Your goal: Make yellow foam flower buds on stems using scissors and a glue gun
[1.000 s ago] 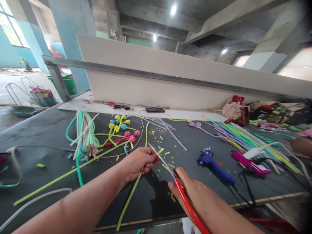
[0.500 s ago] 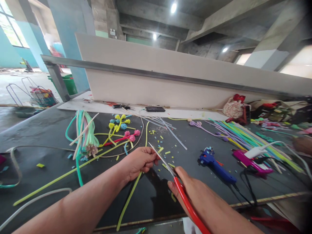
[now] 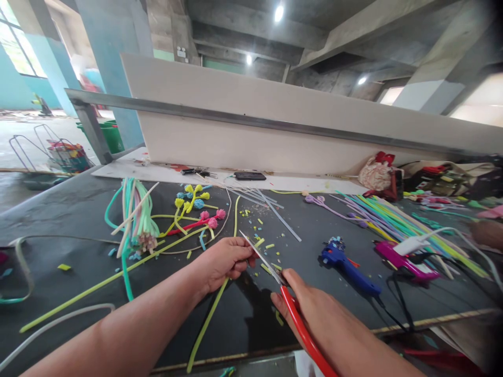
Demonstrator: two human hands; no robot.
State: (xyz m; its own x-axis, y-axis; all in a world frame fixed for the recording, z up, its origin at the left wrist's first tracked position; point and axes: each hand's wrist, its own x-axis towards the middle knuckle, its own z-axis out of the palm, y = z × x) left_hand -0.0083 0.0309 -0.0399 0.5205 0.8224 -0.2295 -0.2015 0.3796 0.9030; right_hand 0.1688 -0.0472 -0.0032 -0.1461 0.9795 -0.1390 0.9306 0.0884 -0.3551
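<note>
My right hand [image 3: 302, 298] is closed around a pair of scissors with red handles [image 3: 301, 324]. Their blades [image 3: 263, 259] point up and left, with the tips beside my left fingers. My left hand [image 3: 228, 262] is pinched on a yellow-green fuzzy stem [image 3: 210, 324], a pipe cleaner, whose long end hangs down toward the table's front edge. Short cut yellow-green pieces [image 3: 269, 246] lie scattered just beyond the blades. What my left fingertips hold at the blade is partly hidden by the fingers.
A bundle of green and pink stems [image 3: 137, 220] lies left, near pompom-tipped stems [image 3: 192, 199]. At right are a blue glue gun [image 3: 349, 267], a magenta power strip [image 3: 404, 262] and a spread of colored stems [image 3: 393, 214]. A phone [image 3: 250, 176] rests by the white board [image 3: 251, 141]. Another person's hand [image 3: 487, 233] shows at far right.
</note>
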